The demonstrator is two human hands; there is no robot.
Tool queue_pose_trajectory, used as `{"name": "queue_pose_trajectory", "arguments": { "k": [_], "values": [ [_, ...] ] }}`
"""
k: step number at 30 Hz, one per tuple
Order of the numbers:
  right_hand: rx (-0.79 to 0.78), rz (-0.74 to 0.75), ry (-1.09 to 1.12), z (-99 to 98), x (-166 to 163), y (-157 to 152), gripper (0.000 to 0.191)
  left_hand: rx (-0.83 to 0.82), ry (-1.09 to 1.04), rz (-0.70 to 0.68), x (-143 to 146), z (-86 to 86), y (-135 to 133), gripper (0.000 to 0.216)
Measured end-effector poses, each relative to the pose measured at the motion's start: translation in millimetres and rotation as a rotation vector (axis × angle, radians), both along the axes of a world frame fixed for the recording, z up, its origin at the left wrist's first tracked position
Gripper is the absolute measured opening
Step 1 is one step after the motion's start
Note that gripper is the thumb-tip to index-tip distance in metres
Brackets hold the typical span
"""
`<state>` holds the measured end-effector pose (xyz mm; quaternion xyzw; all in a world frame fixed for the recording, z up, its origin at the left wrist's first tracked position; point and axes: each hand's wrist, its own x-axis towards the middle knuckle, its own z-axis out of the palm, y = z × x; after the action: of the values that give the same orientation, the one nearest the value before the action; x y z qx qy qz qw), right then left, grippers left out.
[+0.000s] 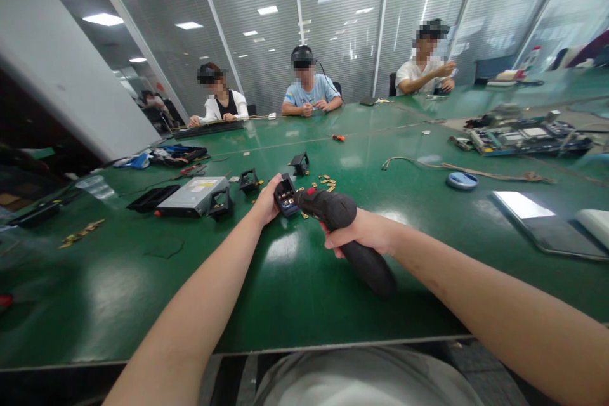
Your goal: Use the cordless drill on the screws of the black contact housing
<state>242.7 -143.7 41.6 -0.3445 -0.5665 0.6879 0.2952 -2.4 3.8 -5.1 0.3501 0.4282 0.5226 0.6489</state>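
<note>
My left hand [267,198] is closed around a small black part [286,195] with blue and gold contacts, held just above the green table [143,292]. My right hand [362,233] grips a black electric screwdriver [347,228] by its handle, and the tool's nose points left against the small part. Small brass pieces [326,183] lie scattered on the table just beyond the part.
A silver drive [193,195], black brackets [248,180] and a black tray [152,198] lie left of my hands. A blue round lid [461,180], a cable, circuit boards [523,138] and a tablet [547,222] are on the right. Three people sit at the far side.
</note>
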Motion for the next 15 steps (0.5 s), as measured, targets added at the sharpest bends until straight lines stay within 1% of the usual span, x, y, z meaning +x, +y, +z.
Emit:
{"name": "queue_pose_trajectory", "arguments": {
  "k": [10,15],
  "values": [
    [0.018,0.019,0.007,-3.6,0.7,2.7,0.035,-0.005,0.012,0.005,1.6,3.6,-3.0,0.048],
    [-0.007,0.011,0.003,-6.7,0.8,3.5,0.037,-0.004,0.002,0.007,2.4,3.9,-3.5,0.046]
  ]
}}
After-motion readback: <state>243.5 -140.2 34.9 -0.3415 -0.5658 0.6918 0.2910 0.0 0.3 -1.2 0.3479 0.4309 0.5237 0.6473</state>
